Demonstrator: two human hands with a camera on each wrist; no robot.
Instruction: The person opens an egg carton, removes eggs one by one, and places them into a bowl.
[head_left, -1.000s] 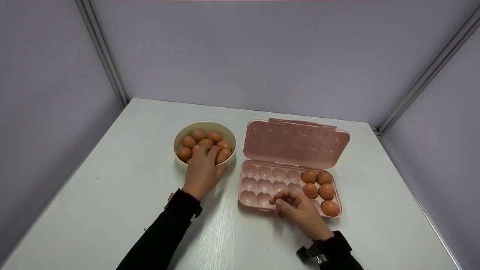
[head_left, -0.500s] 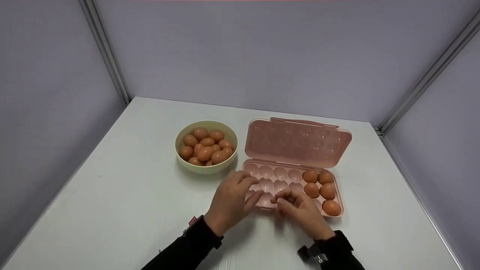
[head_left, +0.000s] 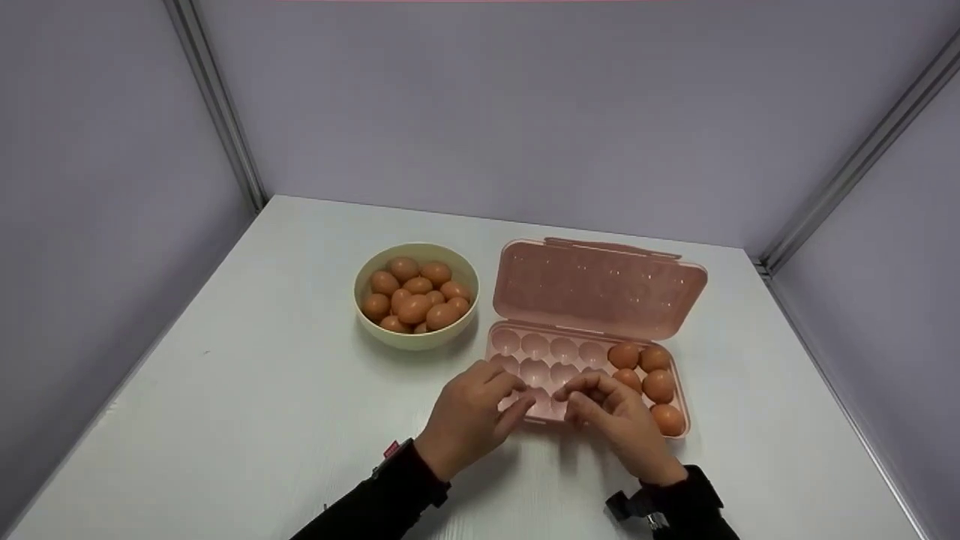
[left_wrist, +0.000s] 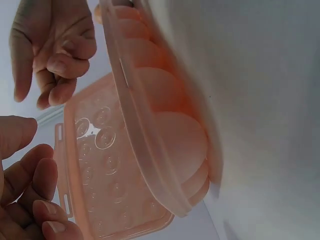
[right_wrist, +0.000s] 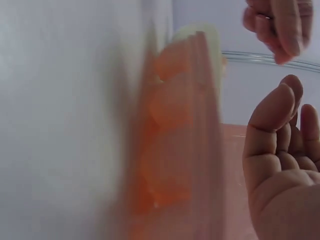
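Note:
In the head view a pink plastic egg carton [head_left: 534,373] lies with its lid [head_left: 600,289] raised. Several brown eggs [head_left: 658,385] fill cups at its right end, and the cups on the left are bare. My left hand [head_left: 469,412] hovers over the carton's front left edge, fingers loosely bent, holding nothing. Close by, my right hand [head_left: 622,424] is over the front edge, partly hiding the eggs, its fingers also loosely bent around nothing. Both wrist views show thumb and fingers apart on the left hand [left_wrist: 30,195] and the right hand [right_wrist: 280,165].
A pale green bowl [head_left: 409,341] heaped with brown eggs [head_left: 414,308] stands left of the carton on the white table [head_left: 262,375]. Grey panels [head_left: 495,112] enclose the back and sides.
My left hand has come out of the egg bowl, moving right and toward me to the carton's front edge. It carries no egg. The right hand has shifted slightly right.

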